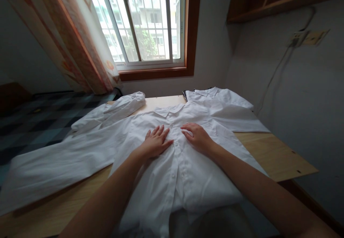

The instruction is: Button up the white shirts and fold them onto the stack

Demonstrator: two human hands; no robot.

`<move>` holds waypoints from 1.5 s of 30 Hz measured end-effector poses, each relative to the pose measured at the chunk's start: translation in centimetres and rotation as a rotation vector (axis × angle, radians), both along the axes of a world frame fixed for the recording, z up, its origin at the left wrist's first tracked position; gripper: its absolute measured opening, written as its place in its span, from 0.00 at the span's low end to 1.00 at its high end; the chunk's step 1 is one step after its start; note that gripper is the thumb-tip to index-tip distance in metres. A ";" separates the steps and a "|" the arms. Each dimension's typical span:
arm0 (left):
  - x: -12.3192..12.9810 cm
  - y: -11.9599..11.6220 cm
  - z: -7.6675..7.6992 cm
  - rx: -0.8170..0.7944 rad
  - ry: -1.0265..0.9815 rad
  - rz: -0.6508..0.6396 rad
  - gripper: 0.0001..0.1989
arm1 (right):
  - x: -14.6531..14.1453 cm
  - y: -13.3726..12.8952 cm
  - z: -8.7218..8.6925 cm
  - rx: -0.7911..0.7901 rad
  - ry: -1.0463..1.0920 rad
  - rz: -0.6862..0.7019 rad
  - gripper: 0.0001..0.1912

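Observation:
A white button-up shirt [204, 180] lies spread face up, collar away from me and sleeves stretched out to both sides. Its front placket runs down the middle, and the lower part comes over the near edge toward me. Flat on the left chest of the shirt rests my left hand [156, 141], fingers spread. My right hand [197, 136] touches the other side of the placket near the upper buttons, its fingers slightly bent and apart. Neither hand grips anything.
Beneath the shirt is a wooden board [279, 155]. Another white garment [115, 109] lies bunched at the back left, and a folded white shirt [228, 96] at the back right. A checked bed [27, 123] is on the left; a cord [274, 73] hangs along the right wall.

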State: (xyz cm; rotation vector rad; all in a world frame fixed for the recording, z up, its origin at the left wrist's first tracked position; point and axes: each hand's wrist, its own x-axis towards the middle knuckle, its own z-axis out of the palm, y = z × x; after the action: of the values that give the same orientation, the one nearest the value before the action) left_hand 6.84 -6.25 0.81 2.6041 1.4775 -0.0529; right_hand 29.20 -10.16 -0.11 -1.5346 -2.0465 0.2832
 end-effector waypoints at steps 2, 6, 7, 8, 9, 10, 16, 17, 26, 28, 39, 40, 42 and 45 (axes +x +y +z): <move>-0.4 0.3 0.0 0.009 -0.002 0.032 0.36 | -0.3 -0.1 -0.3 -0.107 -0.134 0.002 0.23; -0.6 0.8 -0.3 0.055 -0.019 0.090 0.33 | -0.7 -0.2 -0.6 -0.248 -0.284 -0.053 0.29; -0.6 0.9 -0.3 0.059 -0.020 0.094 0.33 | -0.7 -0.1 -0.6 -0.264 -0.289 -0.060 0.30; -0.7 0.9 -0.4 0.059 -0.020 0.090 0.33 | -0.7 -0.1 -0.5 -0.275 -0.292 -0.062 0.31; -0.8 0.9 -0.4 0.058 -0.019 0.080 0.32 | -0.7 -0.1 -0.5 -0.284 -0.294 -0.059 0.31; -1.0 0.9 -0.4 0.062 -0.021 0.068 0.32 | -0.6 -0.1 -0.4 -0.294 -0.297 -0.054 0.32; -3.0 -0.2 -0.6 0.225 -0.170 -0.104 0.33 | 0.3 -0.1 -0.1 -0.305 -0.323 -0.039 0.35; -3.4 -0.5 -0.5 0.211 -0.172 -0.163 0.30 | 0.4 -0.1 -0.1 -0.300 -0.325 -0.038 0.35; -6.3 -2.3 0.9 0.066 -0.095 -0.344 0.24 | 0.3 0.1 -0.7 -0.266 -0.317 -0.048 0.35; -7.1 -2.6 1.1 0.058 -0.106 -0.364 0.25 | 0.4 0.1 -0.8 -0.265 -0.311 -0.046 0.35; -9.8 -5.2 1.8 0.008 -0.147 -0.378 0.24 | 0.4 0.2 -1.2 -0.248 -0.312 -0.049 0.35; -10.0 -5.3 1.7 0.013 -0.154 -0.374 0.23 | 0.4 0.2 -1.2 -0.247 -0.312 -0.050 0.35; -10.5 -5.4 1.6 0.018 -0.154 -0.392 0.24 | 0.5 0.2 -1.2 -0.246 -0.310 -0.050 0.35; -11.4 -5.5 1.5 0.039 -0.115 -0.452 0.25 | 0.5 0.2 -1.1 -0.257 -0.309 -0.050 0.35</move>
State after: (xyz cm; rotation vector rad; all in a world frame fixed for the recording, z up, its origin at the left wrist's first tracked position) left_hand -4.58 -11.75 2.32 2.8622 0.8393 0.0753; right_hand 29.69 -9.97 -1.16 -1.8815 -2.2733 0.3153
